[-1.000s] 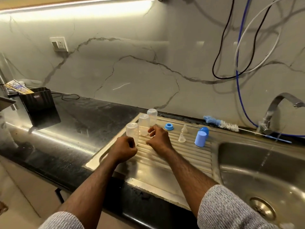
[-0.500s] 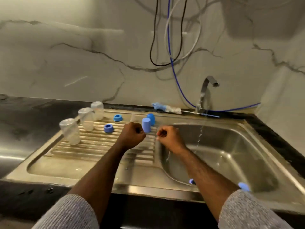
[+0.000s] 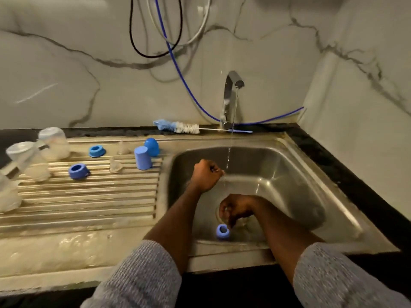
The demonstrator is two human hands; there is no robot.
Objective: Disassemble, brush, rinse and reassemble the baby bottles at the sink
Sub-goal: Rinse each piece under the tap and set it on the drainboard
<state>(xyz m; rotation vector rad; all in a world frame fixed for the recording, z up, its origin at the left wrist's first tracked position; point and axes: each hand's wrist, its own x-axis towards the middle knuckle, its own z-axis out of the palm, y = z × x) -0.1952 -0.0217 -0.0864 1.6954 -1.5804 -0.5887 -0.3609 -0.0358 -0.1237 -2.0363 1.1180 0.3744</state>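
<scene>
My left hand (image 3: 204, 175) is a curled fist over the sink basin (image 3: 289, 174), just left of the thin water stream from the tap (image 3: 231, 94); nothing shows in it. My right hand (image 3: 234, 210) hangs low over the drain with its fingers curled down. The fingertips reach the rim of a blue screw ring (image 3: 222, 232) on the basin floor, and a grip is not visible. On the drainboard (image 3: 89, 201) stand three upturned clear bottles (image 3: 53, 143), two blue rings (image 3: 76, 171), two clear nipples (image 3: 115, 166) and two blue caps (image 3: 142, 157).
A bottle brush (image 3: 184, 127) lies along the back ledge behind the drainboard. Black, white and blue cables (image 3: 175, 63) hang on the marble wall above the tap. A dark counter edge (image 3: 333, 165) borders the sink on the right.
My view swung right from the drainboard to the sink. Both hands left the bottles and moved into the basin; the right hand dropped to the ring by the drain.
</scene>
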